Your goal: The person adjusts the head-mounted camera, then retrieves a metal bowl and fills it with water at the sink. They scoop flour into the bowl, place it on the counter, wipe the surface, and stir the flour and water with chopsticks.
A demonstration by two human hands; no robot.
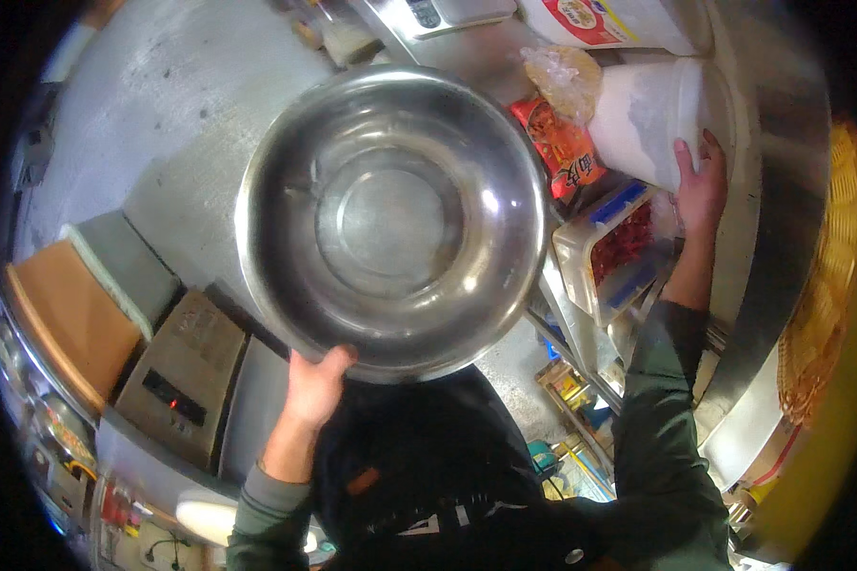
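My left hand grips the near rim of a large stainless steel basin, thumb over the edge. Nothing lies inside the basin, which is held up in front of my body. Out to the right, my right hand grasps a white plastic bucket at its lidded rim, thumb and fingers spread across the edge. Whatever the bucket contains is hidden. Just below that hand sits a clear plastic tub with red pieces inside. A red printed food packet lies between basin and bucket.
A tied plastic bag rests beside the bucket. Another white container with a label and a digital scale are beyond. Left of me stands a metal appliance with a red light. A yellow woven basket is far right.
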